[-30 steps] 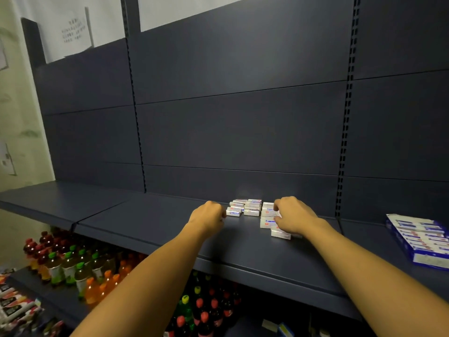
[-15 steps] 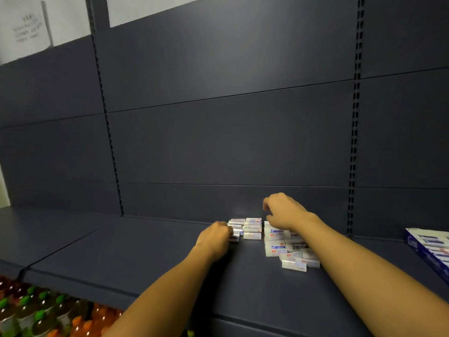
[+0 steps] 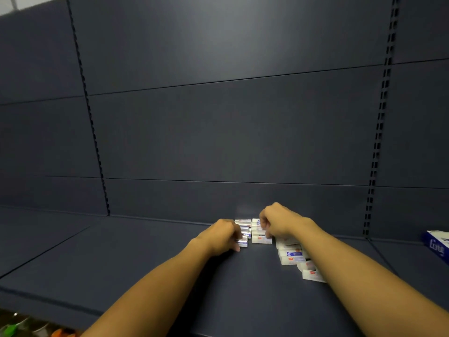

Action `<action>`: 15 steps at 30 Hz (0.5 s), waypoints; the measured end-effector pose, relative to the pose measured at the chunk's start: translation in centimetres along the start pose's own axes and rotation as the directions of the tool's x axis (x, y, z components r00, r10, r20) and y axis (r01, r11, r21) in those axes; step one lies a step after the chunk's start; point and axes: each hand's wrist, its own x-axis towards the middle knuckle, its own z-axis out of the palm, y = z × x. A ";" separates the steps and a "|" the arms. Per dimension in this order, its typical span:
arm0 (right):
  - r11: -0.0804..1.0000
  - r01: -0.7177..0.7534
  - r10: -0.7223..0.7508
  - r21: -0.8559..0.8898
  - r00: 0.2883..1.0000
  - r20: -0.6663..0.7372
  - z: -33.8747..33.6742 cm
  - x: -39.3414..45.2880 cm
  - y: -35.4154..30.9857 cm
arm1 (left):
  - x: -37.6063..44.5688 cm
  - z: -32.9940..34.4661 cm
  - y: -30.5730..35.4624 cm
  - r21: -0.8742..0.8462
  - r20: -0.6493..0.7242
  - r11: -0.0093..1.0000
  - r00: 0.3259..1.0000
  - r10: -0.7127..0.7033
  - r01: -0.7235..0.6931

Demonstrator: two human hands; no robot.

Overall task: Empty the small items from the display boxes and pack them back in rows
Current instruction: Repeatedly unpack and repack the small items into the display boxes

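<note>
With the left hand [image 3: 222, 235] and right hand [image 3: 277, 223] curled against the small boxes [image 3: 261, 238] between them, whether gripping I cannot tell, squeeze inward evenly to square the rows.

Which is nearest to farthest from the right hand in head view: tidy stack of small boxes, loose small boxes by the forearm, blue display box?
1. Tidy stack of small boxes: under the right hand fingertips.
2. Loose small boxes: nearer the camera, beside the forearm.
3. Blue display box: far right frame edge.

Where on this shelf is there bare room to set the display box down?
Bare: the shelf left of the left hand, and the strip between the loose small boxes and the display box. Crowded: between the hands, where the stacked small boxes sit near the back panel.
</note>
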 end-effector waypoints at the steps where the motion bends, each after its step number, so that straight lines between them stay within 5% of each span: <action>1: 1.000 -0.008 0.008 0.004 1.000 0.013 0.2 0.2 -0.2 | 0.1 -0.2 -0.3 -0.011 0.023 1.000 1.000 0.008 -0.008; 15: 0.982 -0.184 0.188 -0.039 0.971 0.150 0.6 1.4 -2.6 | 1.1 -1.7 -3.2 -0.003 0.165 0.996 0.982 0.093 -0.094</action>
